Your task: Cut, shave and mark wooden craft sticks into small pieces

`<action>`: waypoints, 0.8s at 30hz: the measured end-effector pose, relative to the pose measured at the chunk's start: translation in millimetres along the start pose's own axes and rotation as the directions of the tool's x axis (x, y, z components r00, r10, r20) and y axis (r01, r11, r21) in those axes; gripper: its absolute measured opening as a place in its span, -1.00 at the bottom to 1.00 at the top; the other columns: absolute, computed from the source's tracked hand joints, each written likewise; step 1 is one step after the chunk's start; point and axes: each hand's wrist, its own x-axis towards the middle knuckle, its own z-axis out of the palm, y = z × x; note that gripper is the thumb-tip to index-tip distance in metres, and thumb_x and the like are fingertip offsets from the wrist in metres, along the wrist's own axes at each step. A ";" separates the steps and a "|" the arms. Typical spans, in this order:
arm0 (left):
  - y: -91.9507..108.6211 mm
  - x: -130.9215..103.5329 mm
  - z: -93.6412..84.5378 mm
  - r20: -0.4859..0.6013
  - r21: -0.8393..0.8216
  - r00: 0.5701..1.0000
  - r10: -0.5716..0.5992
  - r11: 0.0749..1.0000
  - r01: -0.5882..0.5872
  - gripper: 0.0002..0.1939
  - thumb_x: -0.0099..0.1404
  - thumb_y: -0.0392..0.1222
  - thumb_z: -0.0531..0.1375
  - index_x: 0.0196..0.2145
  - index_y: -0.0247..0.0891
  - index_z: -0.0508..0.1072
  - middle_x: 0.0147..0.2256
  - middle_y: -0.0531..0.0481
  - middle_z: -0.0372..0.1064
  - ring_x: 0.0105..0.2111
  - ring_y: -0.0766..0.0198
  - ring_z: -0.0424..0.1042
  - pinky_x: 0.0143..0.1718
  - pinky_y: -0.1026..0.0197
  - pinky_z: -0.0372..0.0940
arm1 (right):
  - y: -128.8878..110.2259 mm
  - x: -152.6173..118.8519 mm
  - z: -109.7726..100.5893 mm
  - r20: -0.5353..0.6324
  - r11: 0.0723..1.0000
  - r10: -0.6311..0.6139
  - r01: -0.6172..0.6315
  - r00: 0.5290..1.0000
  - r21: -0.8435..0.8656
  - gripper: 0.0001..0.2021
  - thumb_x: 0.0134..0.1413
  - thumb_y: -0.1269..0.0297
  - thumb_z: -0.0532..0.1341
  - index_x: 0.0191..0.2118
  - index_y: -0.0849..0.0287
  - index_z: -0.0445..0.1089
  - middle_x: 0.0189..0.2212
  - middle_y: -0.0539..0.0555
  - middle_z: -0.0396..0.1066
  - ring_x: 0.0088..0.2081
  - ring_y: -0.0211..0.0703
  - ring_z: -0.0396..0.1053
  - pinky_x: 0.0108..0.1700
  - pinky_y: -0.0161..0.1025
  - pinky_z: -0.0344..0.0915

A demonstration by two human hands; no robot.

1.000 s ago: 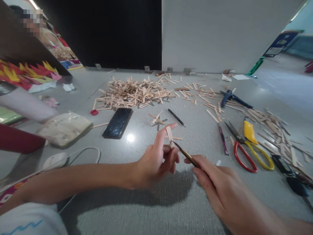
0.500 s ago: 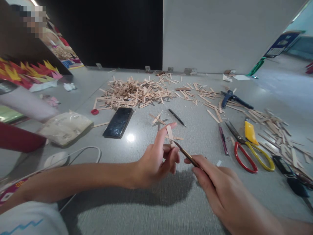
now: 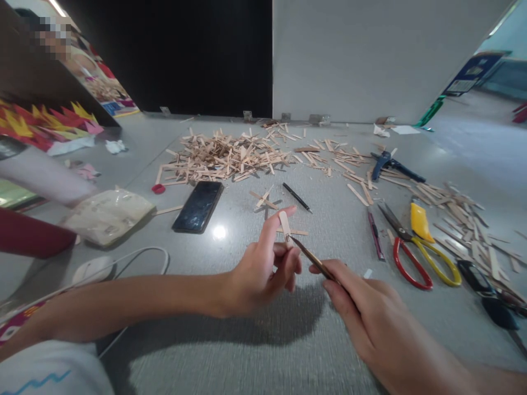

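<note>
Grey table [image 3: 255, 351], left hand [image 3: 263, 271] pinching wooden stick [image 3: 285, 224], right hand [image 3: 362, 307] touching it with thin tool [image 3: 313, 258]

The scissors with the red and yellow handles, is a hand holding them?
No, the scissors lie untouched on the table, right of the right hand.

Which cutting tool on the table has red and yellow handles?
The scissors lying open at right, one loop red, one yellow. The tool farther back has blue handles, and the right hand holds a thin dark knife.

Pale matt wooden sticks [image 3: 224, 156] lie heaped on a smooth grey table [image 3: 263, 340] beside a glossy black phone [image 3: 198, 206].
</note>
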 end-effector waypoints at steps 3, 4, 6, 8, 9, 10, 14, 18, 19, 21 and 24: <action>-2.1 0.8 -0.1 0.005 -0.002 1.000 0.015 1.000 -0.015 -0.41 0.63 -0.06 0.14 0.42 -0.22 -0.05 -0.41 0.17 0.39 -0.60 0.41 0.43 -0.52 0.37 0.37 | -0.2 0.5 1.0 0.019 0.999 0.012 -0.012 1.000 0.031 -0.74 0.57 0.36 -0.03 -0.07 0.06 0.41 -0.47 -0.02 0.61 -0.58 -0.19 0.52 -0.54 -0.35 0.40; -2.7 0.9 -0.1 0.009 -0.003 1.000 0.018 1.000 -0.018 -0.41 0.63 -0.07 0.13 0.42 -0.22 -0.06 -0.41 0.18 0.39 -0.60 0.41 0.43 -0.52 0.38 0.37 | 0.0 0.9 1.4 0.025 0.999 0.012 -0.013 1.000 0.044 -0.74 0.57 0.37 -0.03 -0.07 0.06 0.40 -0.47 -0.02 0.60 -0.59 -0.20 0.51 -0.54 -0.36 0.39; -3.2 0.7 -0.2 0.015 -0.001 1.000 0.020 1.000 -0.020 -0.40 0.64 -0.08 0.13 0.43 -0.22 -0.08 -0.40 0.18 0.39 -0.60 0.42 0.43 -0.52 0.40 0.36 | 0.7 1.6 2.4 0.030 0.998 0.006 -0.008 1.000 0.062 -0.74 0.56 0.38 -0.03 -0.07 0.05 0.40 -0.49 -0.05 0.59 -0.61 -0.21 0.48 -0.55 -0.36 0.37; -3.2 0.3 -0.1 0.014 0.001 1.000 0.022 1.000 -0.022 -0.40 0.64 -0.07 0.13 0.43 -0.22 -0.09 -0.40 0.17 0.39 -0.61 0.43 0.42 -0.53 0.41 0.35 | 1.6 1.8 3.0 0.018 0.998 -0.003 0.002 1.000 0.064 -0.75 0.56 0.39 -0.02 -0.09 0.05 0.39 -0.52 -0.07 0.55 -0.63 -0.20 0.47 -0.56 -0.35 0.36; -3.1 0.3 0.1 0.011 0.001 1.000 0.020 1.000 -0.020 -0.40 0.64 -0.06 0.13 0.43 -0.23 -0.08 -0.40 0.17 0.39 -0.61 0.44 0.42 -0.53 0.41 0.36 | 2.0 1.6 3.1 0.017 0.998 -0.004 0.003 1.000 0.062 -0.75 0.55 0.38 -0.02 -0.09 0.05 0.38 -0.52 -0.07 0.55 -0.63 -0.20 0.47 -0.57 -0.34 0.35; -3.1 0.4 0.3 0.011 -0.002 1.000 0.021 1.000 -0.021 -0.39 0.64 -0.06 0.12 0.43 -0.23 -0.08 -0.41 0.18 0.38 -0.61 0.44 0.41 -0.53 0.41 0.35 | 2.1 1.3 3.1 0.021 0.998 -0.001 0.000 1.000 0.060 -0.76 0.55 0.38 -0.02 -0.10 0.05 0.38 -0.51 -0.06 0.57 -0.62 -0.20 0.47 -0.57 -0.34 0.35; -2.4 1.8 1.3 0.003 -0.011 1.000 0.014 1.000 -0.014 -0.39 0.63 -0.05 0.14 0.42 -0.25 -0.07 -0.41 0.19 0.37 -0.61 0.43 0.40 -0.53 0.40 0.35 | 1.0 0.1 2.2 0.024 0.998 0.006 -0.008 1.000 0.065 -0.76 0.56 0.37 -0.02 -0.09 0.05 0.39 -0.47 -0.03 0.60 -0.60 -0.19 0.48 -0.58 -0.33 0.34; 0.3 1.6 1.3 -0.002 -0.014 1.000 -0.002 1.000 0.002 -0.36 0.61 0.00 0.17 0.41 -0.26 -0.06 -0.42 0.18 0.38 -0.61 0.40 0.42 -0.55 0.38 0.34 | -1.4 1.0 1.4 0.018 0.997 -0.006 0.005 1.000 0.072 -0.75 0.54 0.39 -0.02 -0.10 0.07 0.40 -0.55 -0.07 0.53 -0.62 -0.18 0.47 -0.57 -0.33 0.34; 1.2 1.2 1.2 -0.002 -0.013 1.000 -0.007 1.000 0.007 -0.35 0.61 0.00 0.17 0.41 -0.26 -0.07 -0.42 0.17 0.39 -0.61 0.39 0.43 -0.55 0.37 0.35 | -1.9 1.3 1.2 0.017 0.998 -0.002 0.001 1.000 0.067 -0.74 0.54 0.39 -0.02 -0.11 0.08 0.41 -0.55 -0.06 0.53 -0.62 -0.18 0.47 -0.57 -0.33 0.34; 2.6 0.3 1.1 -0.004 -0.009 1.000 -0.015 1.000 0.015 -0.34 0.61 0.00 0.17 0.42 -0.26 -0.07 -0.42 0.17 0.40 -0.61 0.39 0.43 -0.55 0.35 0.35 | -2.4 1.4 0.4 0.020 0.998 0.015 -0.016 1.000 0.058 -0.74 0.53 0.39 -0.01 -0.12 0.08 0.42 -0.55 -0.05 0.54 -0.61 -0.17 0.49 -0.56 -0.32 0.34; 3.2 -0.8 1.2 -0.014 -0.007 1.000 -0.018 1.000 0.018 -0.35 0.61 -0.01 0.17 0.43 -0.25 -0.05 -0.42 0.17 0.40 -0.61 0.40 0.42 -0.54 0.36 0.36 | -2.3 1.1 -0.8 0.020 0.998 0.030 -0.031 0.999 0.060 -0.73 0.53 0.37 -0.01 -0.13 0.07 0.43 -0.55 -0.04 0.54 -0.61 -0.17 0.48 -0.56 -0.31 0.34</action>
